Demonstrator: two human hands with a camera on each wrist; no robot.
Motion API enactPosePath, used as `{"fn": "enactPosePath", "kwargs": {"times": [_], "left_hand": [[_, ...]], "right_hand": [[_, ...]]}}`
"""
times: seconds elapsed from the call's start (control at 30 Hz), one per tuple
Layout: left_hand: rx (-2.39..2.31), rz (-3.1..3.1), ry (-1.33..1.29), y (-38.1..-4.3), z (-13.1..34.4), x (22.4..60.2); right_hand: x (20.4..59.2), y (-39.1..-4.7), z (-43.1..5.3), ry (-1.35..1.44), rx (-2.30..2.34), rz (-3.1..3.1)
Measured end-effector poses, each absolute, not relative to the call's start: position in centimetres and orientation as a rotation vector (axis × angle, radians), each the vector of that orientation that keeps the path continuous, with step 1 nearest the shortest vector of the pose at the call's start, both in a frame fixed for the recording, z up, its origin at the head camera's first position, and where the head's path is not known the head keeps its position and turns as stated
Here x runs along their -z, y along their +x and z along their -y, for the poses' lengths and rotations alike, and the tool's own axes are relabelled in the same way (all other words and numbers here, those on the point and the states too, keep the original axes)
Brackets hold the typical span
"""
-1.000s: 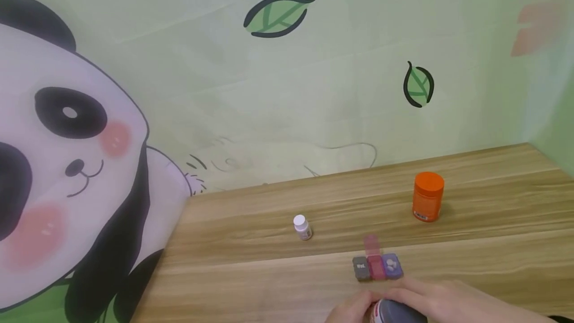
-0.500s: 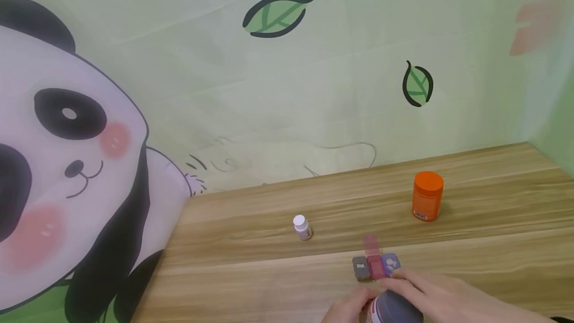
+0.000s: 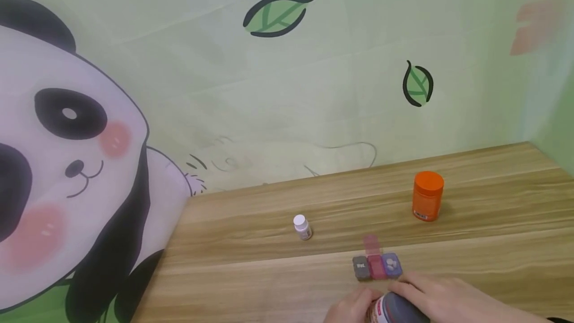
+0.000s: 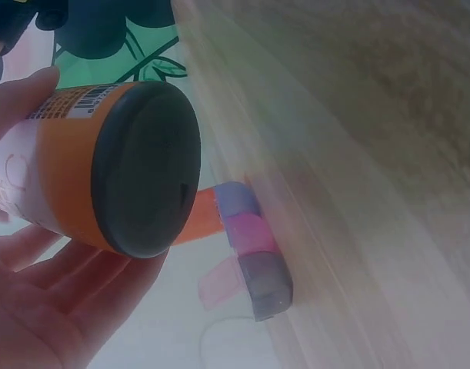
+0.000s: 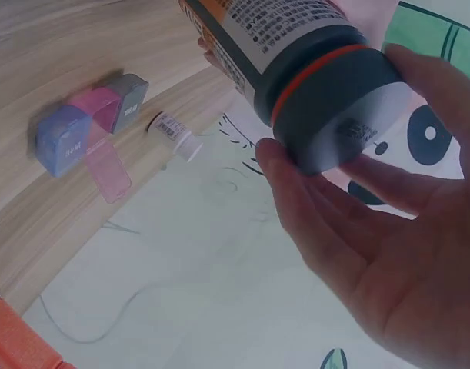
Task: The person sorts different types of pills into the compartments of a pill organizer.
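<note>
My left hand (image 3: 349, 308) grips the body of a dark supplement bottle (image 4: 73, 161) with an orange and white label, tilted above the table. Its dark base faces the left wrist camera. My right hand (image 3: 437, 294) holds the bottle's dark cap (image 5: 338, 111) between thumb and fingers, and a red-orange ring shows along the cap's lower edge. Just beyond both hands lies a small pill organizer with a grey compartment (image 3: 361, 268), a pink one (image 3: 376, 266) and a blue one (image 3: 391, 264). The pink lid (image 3: 371, 245) stands open. White tablets show in the blue compartment.
A small white pill bottle (image 3: 302, 228) stands upright left of the organizer. Farther back on the right is an orange jar (image 3: 427, 197) with an orange lid. The wooden table (image 3: 233, 253) meets a panda-printed backdrop (image 3: 202, 88) behind.
My right hand shifted left with the cap half a second ago and is back to the right now. The bottle's tilt has changed slightly. The organizer, white bottle and orange jar stayed put.
</note>
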State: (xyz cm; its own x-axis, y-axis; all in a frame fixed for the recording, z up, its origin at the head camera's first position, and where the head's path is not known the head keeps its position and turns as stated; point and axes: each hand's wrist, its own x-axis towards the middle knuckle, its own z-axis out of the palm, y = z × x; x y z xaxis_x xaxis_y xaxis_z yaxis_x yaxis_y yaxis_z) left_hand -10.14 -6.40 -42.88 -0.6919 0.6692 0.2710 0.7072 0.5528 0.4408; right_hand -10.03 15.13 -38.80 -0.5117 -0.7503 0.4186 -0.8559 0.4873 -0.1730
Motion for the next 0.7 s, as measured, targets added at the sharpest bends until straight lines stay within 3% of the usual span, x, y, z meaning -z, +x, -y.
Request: {"fn": "enactPosePath", "kwargs": {"times": [0.47, 0.63, 0.7], "left_hand": [[0.87, 2.768, -1.238, -10.7, 6.7, 42.9], [1.198, 2.904, -1.226, -10.9, 6.8, 42.6], [1.379, 2.954, -1.189, -11.0, 7.0, 42.4]], "right_hand": [[38.2, -10.6, -15.1, 1.652, -0.575, 2.095], [38.0, -10.5, -15.5, 1.69, -0.653, 2.154], [37.4, -10.2, -15.6, 1.666, -0.934, 2.492]]}}
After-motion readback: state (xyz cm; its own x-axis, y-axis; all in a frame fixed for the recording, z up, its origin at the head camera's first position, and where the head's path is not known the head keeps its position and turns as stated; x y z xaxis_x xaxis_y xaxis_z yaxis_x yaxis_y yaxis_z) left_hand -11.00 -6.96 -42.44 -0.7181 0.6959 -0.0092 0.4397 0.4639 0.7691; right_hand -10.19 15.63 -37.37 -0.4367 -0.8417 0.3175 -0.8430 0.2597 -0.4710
